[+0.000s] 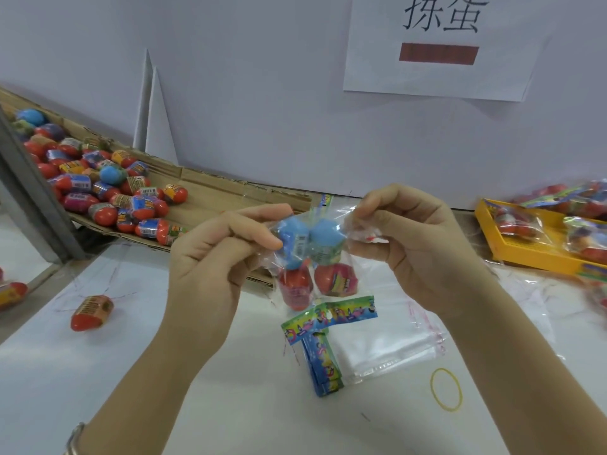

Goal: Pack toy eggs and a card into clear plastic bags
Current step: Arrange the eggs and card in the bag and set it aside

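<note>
I hold a clear plastic bag (353,224) up above the table between both hands. Inside it are several toy eggs: two with blue tops (308,239) and red bottoms (335,279). My left hand (223,254) pinches the bag's left top edge, and my right hand (410,238) pinches its right top edge. Below the bag, colourful cards (325,343) lie on the table beside a stack of clear bags (391,343). A lone red egg (92,311) lies at the left.
A flattened cardboard box (210,188) at the left holds several loose eggs (108,188). A yellow tray (532,254) at the right holds filled bags. A yellow rubber band (446,389) lies near the front right. A white wall with a paper sign (440,44) stands behind.
</note>
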`<move>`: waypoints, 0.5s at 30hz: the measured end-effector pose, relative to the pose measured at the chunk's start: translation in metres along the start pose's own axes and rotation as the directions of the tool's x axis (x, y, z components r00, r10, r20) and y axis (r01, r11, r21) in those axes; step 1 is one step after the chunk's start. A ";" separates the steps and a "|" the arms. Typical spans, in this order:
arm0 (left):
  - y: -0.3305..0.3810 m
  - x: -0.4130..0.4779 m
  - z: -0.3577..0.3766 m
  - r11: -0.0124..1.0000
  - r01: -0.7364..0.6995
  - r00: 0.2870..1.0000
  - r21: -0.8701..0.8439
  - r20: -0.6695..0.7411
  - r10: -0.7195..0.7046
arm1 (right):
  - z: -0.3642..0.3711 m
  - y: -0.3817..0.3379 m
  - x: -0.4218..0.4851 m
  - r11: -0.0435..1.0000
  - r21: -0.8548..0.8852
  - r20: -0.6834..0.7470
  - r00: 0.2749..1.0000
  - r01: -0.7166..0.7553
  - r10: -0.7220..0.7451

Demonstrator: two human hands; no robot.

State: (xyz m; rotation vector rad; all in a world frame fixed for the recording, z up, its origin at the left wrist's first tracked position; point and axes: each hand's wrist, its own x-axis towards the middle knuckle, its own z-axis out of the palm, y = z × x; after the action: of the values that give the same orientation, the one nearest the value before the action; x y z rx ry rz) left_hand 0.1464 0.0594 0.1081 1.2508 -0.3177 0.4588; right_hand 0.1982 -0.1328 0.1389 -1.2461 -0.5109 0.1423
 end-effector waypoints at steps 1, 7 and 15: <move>0.000 0.001 -0.001 0.999 0.018 1.000 -0.032 0.017 -0.018 | 0.001 0.000 0.000 1.000 0.006 -0.005 1.000 -0.002 0.002; -0.002 0.001 0.003 0.998 0.031 0.999 0.056 -0.032 -0.029 | 0.002 -0.001 0.001 0.999 -0.039 -0.018 1.000 0.003 -0.004; -0.001 -0.001 0.004 0.982 0.044 0.994 0.185 -0.102 -0.025 | 0.001 -0.004 0.000 0.997 -0.078 -0.006 1.000 0.000 0.000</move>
State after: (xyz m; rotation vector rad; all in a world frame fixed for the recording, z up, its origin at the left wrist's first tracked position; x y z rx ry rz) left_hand 0.1455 0.0551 0.1082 1.4088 -0.1709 0.5281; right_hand 0.1973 -0.1329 0.1429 -1.3228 -0.5155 0.1197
